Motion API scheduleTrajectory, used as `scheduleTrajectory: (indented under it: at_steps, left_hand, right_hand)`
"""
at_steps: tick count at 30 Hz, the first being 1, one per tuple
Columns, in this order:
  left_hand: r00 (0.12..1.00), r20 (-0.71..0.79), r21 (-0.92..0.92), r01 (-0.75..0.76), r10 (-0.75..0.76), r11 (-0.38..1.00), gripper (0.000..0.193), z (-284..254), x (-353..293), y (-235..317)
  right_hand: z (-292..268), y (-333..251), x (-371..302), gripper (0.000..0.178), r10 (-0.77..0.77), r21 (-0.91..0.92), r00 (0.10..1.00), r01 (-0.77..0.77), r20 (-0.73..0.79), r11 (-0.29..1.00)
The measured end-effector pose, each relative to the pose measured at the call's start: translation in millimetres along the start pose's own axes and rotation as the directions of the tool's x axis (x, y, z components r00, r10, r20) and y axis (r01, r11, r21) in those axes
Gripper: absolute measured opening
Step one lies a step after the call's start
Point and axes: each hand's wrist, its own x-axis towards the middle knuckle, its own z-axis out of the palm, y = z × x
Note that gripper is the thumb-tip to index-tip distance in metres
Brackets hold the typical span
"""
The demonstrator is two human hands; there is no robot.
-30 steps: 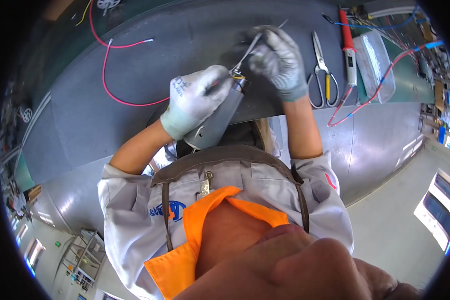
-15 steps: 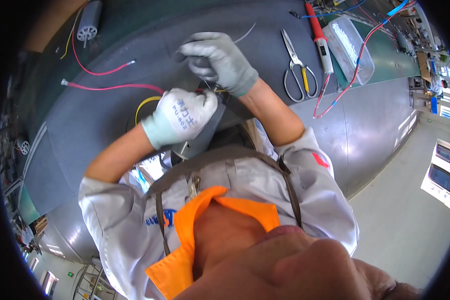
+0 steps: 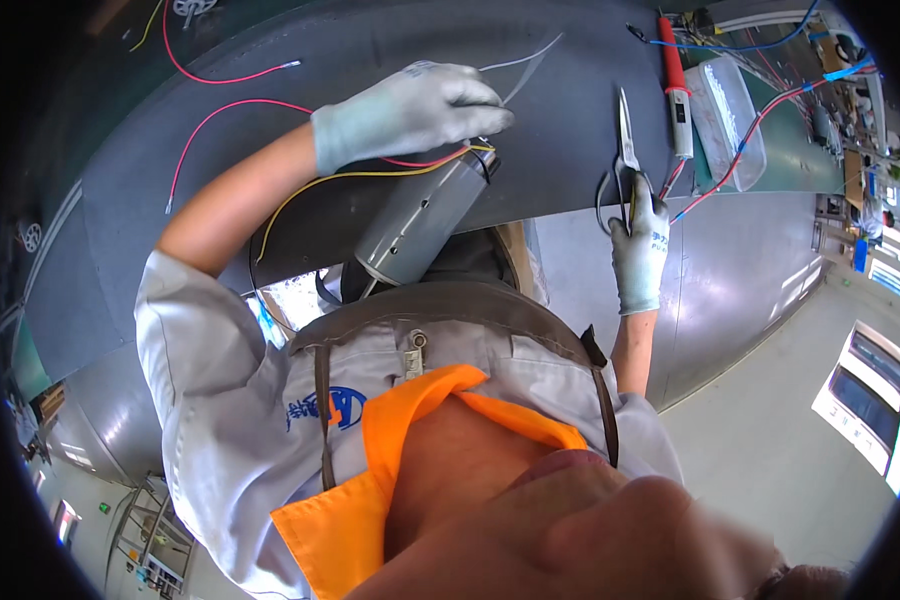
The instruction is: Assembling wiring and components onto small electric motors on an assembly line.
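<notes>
A grey cylindrical motor [image 3: 406, 232] lies slantwise against my apron, its wire end pointing up and right. Red wires [image 3: 220, 113] and a yellow wire [image 3: 315, 186] run from that end toward the left. My left hand [image 3: 420, 115], gloved, is just above the wire end with its fingers bent together around a thin white strand [image 3: 532, 55]. The strand loops out past the fingertips; the exact grip is partly hidden. On the right, a pair of scissors [image 3: 625, 140] lies at the table's edge, blades pointing away. My gloved right hand [image 3: 642, 250] has its fingers closed at the handles.
Right of the scissors lies a red-and-white handheld tool [image 3: 676, 95] with a cable. Beside it stands a clear plastic box [image 3: 735, 120] holding white pieces. Another red wire [image 3: 220, 80] lies at the far left. The dark tabletop [image 3: 560, 150] ends at a near edge.
My right hand has left the motor's wire end and moved right to the scissors' handles. My left hand has moved up and right, and more of the motor shows.
</notes>
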Motion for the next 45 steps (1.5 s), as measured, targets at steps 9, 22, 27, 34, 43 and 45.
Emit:
scheduleTrajectory:
  at_steps: [9, 22, 27, 34, 43, 45]
  left_hand:
    - [0.828, 0.224, -0.926, 0.345, -0.514, 0.154, 0.048, -9.9, -13.9, -10.4]
    - [0.844, -0.2, -0.906, 0.033, -0.497, 0.421, 0.037, 0.9, -34.8, -10.8]
    - [0.994, 0.032, -0.725, 0.092, -0.1, 0.682, 0.035, -87.0, -81.9, 29.3]
    - [0.934, -0.199, 0.228, 0.338, -0.296, 0.913, 0.066, -39.6, -121.1, 93.1]
    - [0.706, -0.646, 0.299, 0.584, -0.29, 0.754, 0.044, 25.3, -57.6, -12.7]
    - [0.376, -0.8, -0.068, 0.716, -0.467, 0.695, 0.06, -18.9, -4.6, -73.1]
  right_hand:
    - [-26.4, -18.2, 23.4, 0.052, -0.028, 0.829, 0.931, -0.309, 0.363, 0.465]
    - [-51.7, -103.1, 72.1, 0.063, -0.528, 0.172, 0.666, 0.525, 0.527, 0.834]
    - [-35.3, -69.5, 75.1, 0.059, -0.34, -0.051, 0.882, 0.376, 0.325, 0.925]
    - [-13.8, -78.9, 68.3, 0.038, -0.112, 0.384, 0.545, -0.415, 0.831, 0.825]
    - [62.5, -165.3, 156.9, 0.025, -0.394, 0.797, 0.85, -0.049, 0.349, 0.602]
    - [81.7, -180.2, 191.5, 0.038, -0.306, 0.956, 0.914, -0.212, 0.267, 0.203]
